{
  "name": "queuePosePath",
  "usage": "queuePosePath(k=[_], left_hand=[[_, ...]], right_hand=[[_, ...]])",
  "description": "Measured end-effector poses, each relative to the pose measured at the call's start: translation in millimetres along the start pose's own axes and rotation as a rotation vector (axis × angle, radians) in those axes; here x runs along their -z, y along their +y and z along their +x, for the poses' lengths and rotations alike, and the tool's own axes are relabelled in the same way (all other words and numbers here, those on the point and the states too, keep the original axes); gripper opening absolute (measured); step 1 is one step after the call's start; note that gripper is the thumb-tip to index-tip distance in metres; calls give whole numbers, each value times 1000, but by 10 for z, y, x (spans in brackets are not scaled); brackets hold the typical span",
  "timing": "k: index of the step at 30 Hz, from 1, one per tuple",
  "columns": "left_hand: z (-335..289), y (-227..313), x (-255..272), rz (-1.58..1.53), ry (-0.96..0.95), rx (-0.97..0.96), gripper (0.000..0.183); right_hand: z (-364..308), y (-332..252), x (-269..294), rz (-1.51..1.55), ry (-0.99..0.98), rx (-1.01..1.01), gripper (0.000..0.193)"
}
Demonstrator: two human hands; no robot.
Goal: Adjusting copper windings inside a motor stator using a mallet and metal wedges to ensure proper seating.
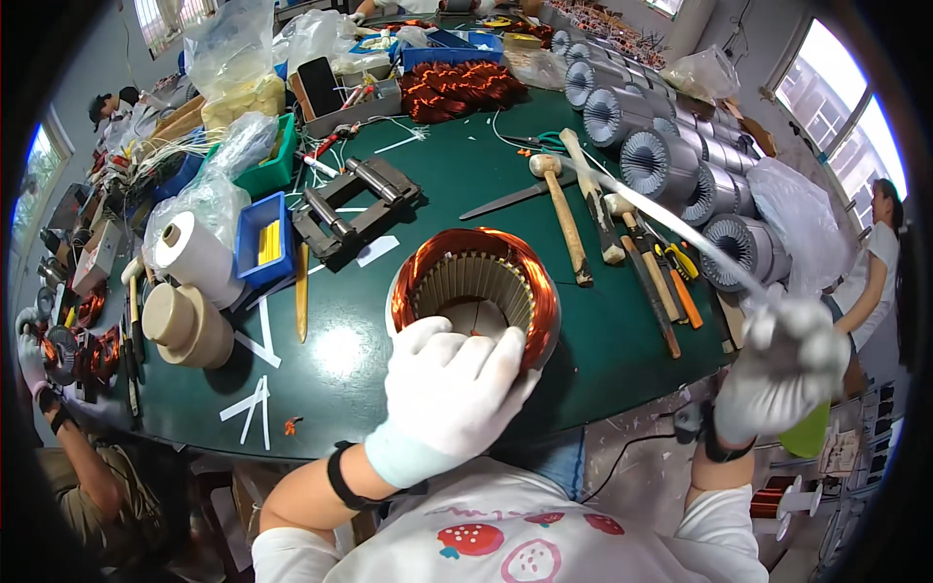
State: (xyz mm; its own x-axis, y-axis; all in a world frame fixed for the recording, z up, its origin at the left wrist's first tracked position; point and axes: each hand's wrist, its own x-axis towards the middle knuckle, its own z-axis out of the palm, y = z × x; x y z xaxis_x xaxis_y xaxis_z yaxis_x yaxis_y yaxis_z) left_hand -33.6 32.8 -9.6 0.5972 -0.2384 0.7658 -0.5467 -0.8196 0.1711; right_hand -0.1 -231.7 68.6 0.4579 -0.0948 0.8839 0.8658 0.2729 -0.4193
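A motor stator (408, 309) with copper windings round its top stands upright on the green table. My left hand (442, 394), in a white glove, is closed over its near rim, with the fingertips at the inner opening. Off the table's right edge, my right hand (782, 364) is raised, also gloved and smeared by motion. From its closed fingers a long white strip (680, 228) stretches up and left over the tools, blurred. Inside the stator the slots are lined with pale, upright pieces; the near inner wall is hidden by my left hand.
Mallets (562, 214), a file (510, 201) and orange-handled tools (688, 299) lie right of the stator. Bare stator cores (656, 163) are stacked behind. Left are a metal fixture (355, 206), a blue bin (262, 243) and thread cones (190, 325). Other people sit left and right.
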Motion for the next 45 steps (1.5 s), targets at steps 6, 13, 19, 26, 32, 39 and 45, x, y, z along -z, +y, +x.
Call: queuePosePath(k=[6, 13, 19, 26, 32, 39, 45], left_hand=[[10, 160, -61, 57, -52, 8, 54], [12, 195, -47, 80, -100, 20, 51], [53, -270, 271, -176, -175, -94, 48], [-76, -476, 256, -271, -167, -15, 39], [-85, -318, 189, -256, -89, 30, 36], [-111, -15, 93, -91, -43, 84, 38], [61, -344, 291, -194, -169, -95, 52]], right_hand=[[-244, 65, -142, -37, -505, -14, 30], [-342, 160, -136, -147, -690, -81, 13], [-392, 306, -160, -75, -856, -126, 18], [-469, 265, -450, -247, -980, -12, 18], [-504, 558, -417, -241, -849, 80, 23], [-184, 595, -658, 1, -421, -322, 22], [-435, 48, -50, -87, 68, -153, 33]])
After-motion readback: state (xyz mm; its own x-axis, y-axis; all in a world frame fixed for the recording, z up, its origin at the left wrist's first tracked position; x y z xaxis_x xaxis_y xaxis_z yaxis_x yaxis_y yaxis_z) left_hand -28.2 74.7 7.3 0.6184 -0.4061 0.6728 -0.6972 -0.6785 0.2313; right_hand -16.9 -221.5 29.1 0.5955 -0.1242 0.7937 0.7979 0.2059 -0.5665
